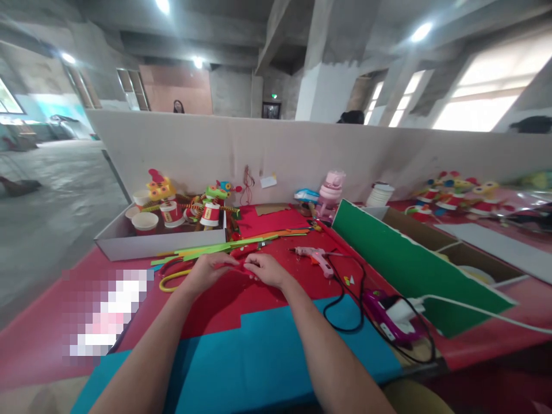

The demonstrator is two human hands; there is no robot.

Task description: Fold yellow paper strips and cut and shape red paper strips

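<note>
My left hand (210, 271) and my right hand (266, 270) are close together above the red tabletop. The fingertips of both pinch a small red piece (241, 268), perhaps paper. Its shape is hard to make out against the red surface. Beside my left hand lie scissors with yellow and red handles (169, 286), partly hidden by that hand. Behind both hands are green, yellow and orange paper strips (202, 250). A pink glue gun (314, 259) rests to the right of my right hand, its black cord looping toward me.
At the back left, a white box (164, 246) holds paper cups and cup figures. Blue sheets (259, 351) cover the front edge. To the right are a green panel (414, 264), a purple power strip (394, 319) and a pink bottle (331, 192). A pale partition (284, 149) stands behind.
</note>
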